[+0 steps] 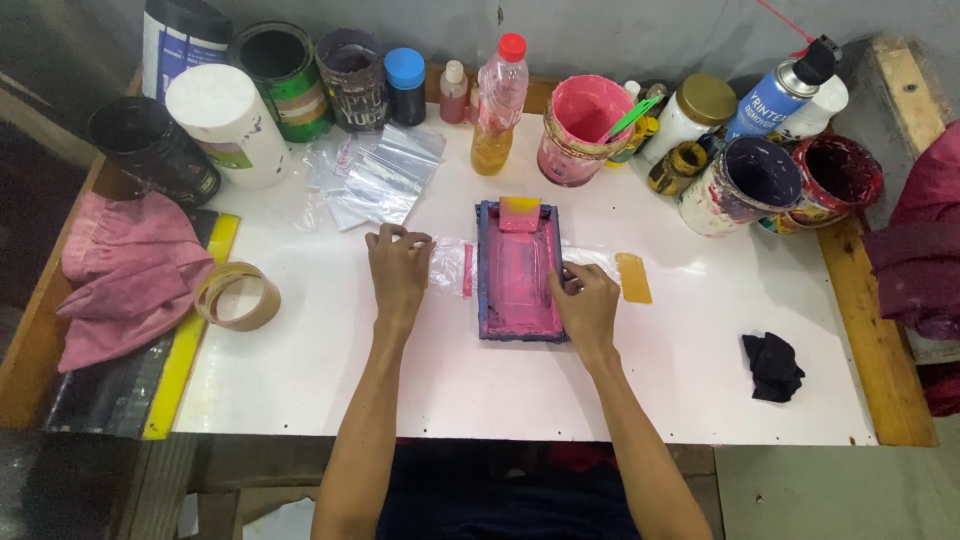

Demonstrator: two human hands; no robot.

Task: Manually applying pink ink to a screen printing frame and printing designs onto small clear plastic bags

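desk: left hand (398, 268) first, what is it doing?

photographer: left hand lies palm down on a small clear plastic bag (450, 266) with a pink strip, fingers bent and pressing it flat to the white table (500, 390). it pins the bag rather than gripping it. the bag pokes out from under the left edge of a small screen-printing frame (517, 272).

desk: and the right hand (587, 305)?

photographer: it rests against the frame's right edge near the lower corner, fingers curled in against the rim. whether it truly grips the frame or only steadies it, i cannot tell.

desk: where is the frame?

photographer: flat at the middle of the table, between the two hands, blue-edged, its mesh smeared pink. a short yellow-and-pink squeegee (520, 212) sits at its far end.

desk: around it?

photographer: a tan scraper card (633, 277) lies just right of the right hand. a black rag (772, 366) lies well apart toward the near right. a pile of clear bags (380, 175) sits beyond the left hand, a tape roll (237, 296) and a pink cloth (130, 270) at the left edge. ink pots line the back, among them a pink-smeared tub (580, 130) and a purple-stained one (745, 185), beside a plastic bottle with a red cap (499, 105) and a blue spray can (785, 90).
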